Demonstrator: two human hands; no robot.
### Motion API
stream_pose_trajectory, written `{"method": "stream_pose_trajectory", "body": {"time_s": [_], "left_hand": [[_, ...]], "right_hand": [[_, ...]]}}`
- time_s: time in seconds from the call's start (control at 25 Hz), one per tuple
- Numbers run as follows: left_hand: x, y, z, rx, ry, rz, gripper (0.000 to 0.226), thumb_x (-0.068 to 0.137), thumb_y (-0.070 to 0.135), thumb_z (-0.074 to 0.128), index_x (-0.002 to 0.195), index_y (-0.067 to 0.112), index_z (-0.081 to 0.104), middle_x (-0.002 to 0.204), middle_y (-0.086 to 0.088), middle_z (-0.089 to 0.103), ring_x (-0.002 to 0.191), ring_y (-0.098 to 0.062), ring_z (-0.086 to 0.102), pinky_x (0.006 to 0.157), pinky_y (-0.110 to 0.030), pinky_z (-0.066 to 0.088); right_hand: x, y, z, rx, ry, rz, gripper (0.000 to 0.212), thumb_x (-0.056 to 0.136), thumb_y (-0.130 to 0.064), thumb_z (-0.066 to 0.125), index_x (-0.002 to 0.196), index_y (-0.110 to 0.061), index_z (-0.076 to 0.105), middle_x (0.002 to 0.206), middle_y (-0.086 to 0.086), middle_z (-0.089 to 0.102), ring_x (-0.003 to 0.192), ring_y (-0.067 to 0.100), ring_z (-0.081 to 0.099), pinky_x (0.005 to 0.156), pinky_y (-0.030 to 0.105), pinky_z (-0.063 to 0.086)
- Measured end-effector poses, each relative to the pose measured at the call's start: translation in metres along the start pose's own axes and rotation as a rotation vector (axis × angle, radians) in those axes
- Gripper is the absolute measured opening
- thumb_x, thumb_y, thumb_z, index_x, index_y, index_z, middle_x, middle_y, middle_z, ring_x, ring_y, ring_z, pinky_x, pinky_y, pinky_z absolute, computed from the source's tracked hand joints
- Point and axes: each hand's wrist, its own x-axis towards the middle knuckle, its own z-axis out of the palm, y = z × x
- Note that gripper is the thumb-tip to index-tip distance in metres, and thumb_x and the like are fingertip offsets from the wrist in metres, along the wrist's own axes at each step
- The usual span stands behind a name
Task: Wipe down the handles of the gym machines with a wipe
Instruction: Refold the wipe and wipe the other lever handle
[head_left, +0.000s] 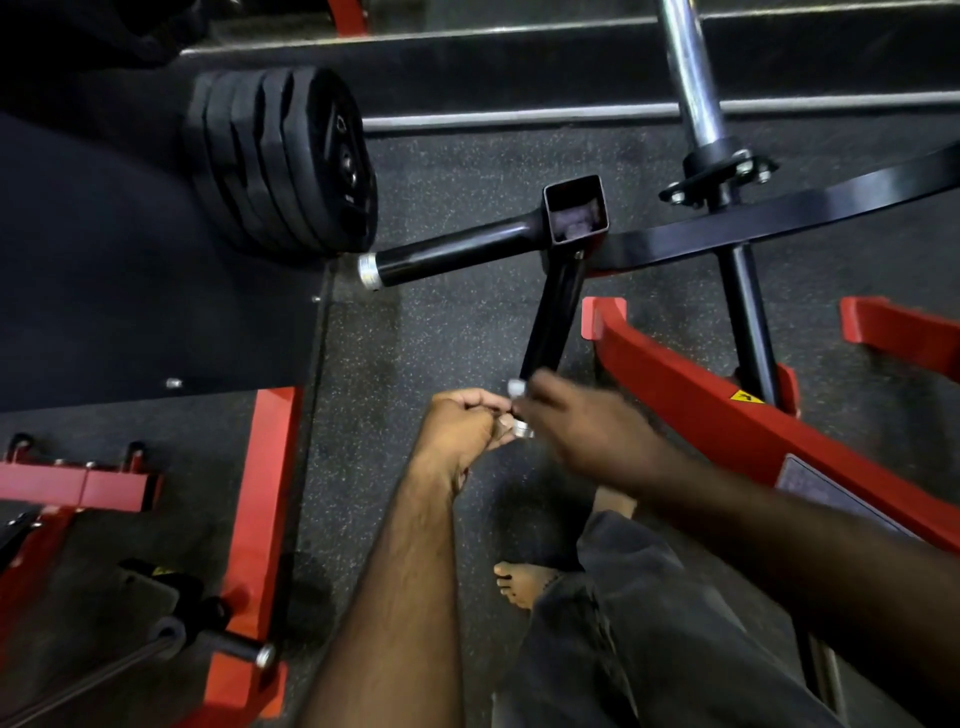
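stacked black rubber weight plates (291, 161) sit well up and left of the grip. the left hand (462, 426) is curled in a fist at the silver-capped end of the black metal handle bar (550, 317). touching it, the blurred right hand (587, 426) pinches a small white wipe (516, 387) against that bar end. a red steel frame beam (727, 405) runs just right.

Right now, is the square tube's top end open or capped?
Open. The square tube shows a hollow mouth you can see into, unlike the silver-capped side handle.
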Motion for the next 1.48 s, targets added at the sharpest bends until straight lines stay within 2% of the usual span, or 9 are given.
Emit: {"method": "stream_pose_trajectory", "body": {"time_s": [0.08, 0.2, 0.36, 0.44, 0.56, 0.68, 0.92, 1.12, 1.48], "left_hand": [[0.002, 0.0, 0.0, 0.064, -0.005, 0.012, 0.033, 0.084, -0.025, 0.048, 0.079, 0.001, 0.066, 0.075, -0.012, 0.068, 0.06, -0.011, 0.067, 0.059, -0.021, 0.059], [0.002, -0.001, 0.0, 0.136, -0.01, 0.065, 0.039, 0.08, -0.027, 0.051, 0.083, 0.007, 0.07, 0.081, -0.008, 0.072, 0.071, -0.015, 0.068, 0.061, -0.023, 0.058], [-0.005, 0.006, 0.011, 0.204, 0.091, 0.264, 0.037, 0.076, -0.025, 0.052, 0.09, 0.001, 0.073, 0.081, -0.01, 0.072, 0.071, -0.017, 0.066, 0.07, -0.03, 0.056], [-0.006, 0.004, 0.018, 0.24, 0.165, 0.353, 0.036, 0.076, -0.02, 0.052, 0.089, 0.005, 0.075, 0.075, -0.002, 0.072, 0.065, -0.011, 0.065, 0.067, -0.026, 0.055], [-0.006, -0.007, 0.023, 0.166, 0.204, 0.397, 0.046, 0.075, -0.016, 0.054, 0.101, 0.014, 0.078, 0.084, 0.007, 0.076, 0.078, -0.008, 0.072, 0.076, -0.024, 0.058], [-0.007, -0.019, 0.021, 0.082, 0.222, 0.411, 0.047, 0.077, -0.009, 0.061, 0.11, 0.022, 0.075, 0.104, 0.007, 0.075, 0.095, -0.01, 0.07, 0.088, -0.034, 0.059], [-0.007, -0.026, 0.017, 0.112, 0.236, 0.405, 0.059, 0.086, -0.002, 0.068, 0.134, 0.03, 0.057, 0.13, 0.005, 0.057, 0.102, 0.002, 0.061, 0.081, -0.015, 0.054], [-0.003, -0.026, 0.017, 0.176, 0.239, 0.435, 0.05, 0.087, -0.004, 0.065, 0.13, 0.022, 0.06, 0.118, 0.001, 0.064, 0.095, -0.005, 0.062, 0.076, -0.007, 0.05], [-0.03, -0.033, 0.026, 0.295, 0.344, 0.424, 0.049, 0.079, 0.006, 0.078, 0.124, 0.017, 0.064, 0.11, 0.003, 0.067, 0.095, -0.01, 0.066, 0.083, -0.019, 0.054]], "right_hand": [[0.018, 0.016, -0.015, -0.024, 0.069, 0.116, 0.046, 0.095, -0.033, 0.026, 0.125, -0.015, 0.056, 0.112, 0.011, 0.053, 0.085, 0.032, 0.06, 0.065, 0.04, 0.053], [0.034, 0.04, -0.023, 0.106, 0.539, 0.305, 0.022, 0.094, -0.014, 0.057, 0.114, -0.008, 0.064, 0.103, 0.013, 0.054, 0.077, 0.026, 0.059, 0.057, 0.037, 0.052], [0.008, -0.02, 0.022, 0.41, 0.605, 0.503, 0.01, 0.087, 0.003, 0.06, 0.091, -0.005, 0.061, 0.092, 0.008, 0.054, 0.077, 0.016, 0.052, 0.064, 0.025, 0.044], [0.004, -0.024, 0.026, 0.543, 0.588, 0.66, 0.024, 0.082, 0.009, 0.063, 0.083, -0.014, 0.056, 0.089, 0.003, 0.057, 0.08, 0.014, 0.054, 0.066, 0.013, 0.039], [0.037, 0.013, 0.007, 0.74, 0.654, 0.841, 0.03, 0.085, 0.007, 0.062, 0.08, -0.021, 0.054, 0.084, -0.001, 0.062, 0.079, 0.012, 0.06, 0.069, 0.021, 0.047], [0.077, 0.049, -0.021, 1.223, 0.86, 0.952, 0.027, 0.086, 0.011, 0.056, 0.078, -0.013, 0.064, 0.07, 0.003, 0.064, 0.054, 0.006, 0.056, 0.051, 0.023, 0.043], [0.027, 0.004, 0.041, 1.415, 0.126, 0.904, 0.03, 0.086, 0.02, 0.049, 0.089, -0.002, 0.07, 0.063, -0.003, 0.072, 0.054, 0.004, 0.067, 0.048, 0.016, 0.05], [0.064, 0.054, 0.002, 1.889, 0.564, 0.851, 0.023, 0.091, 0.011, 0.05, 0.104, -0.001, 0.065, 0.086, 0.01, 0.076, 0.074, 0.018, 0.073, 0.059, 0.023, 0.054], [0.005, 0.02, 0.036, 0.943, 0.192, 0.894, 0.016, 0.086, 0.007, 0.065, 0.097, 0.0, 0.075, 0.087, 0.007, 0.072, 0.067, 0.0, 0.061, 0.065, 0.017, 0.049]]}}
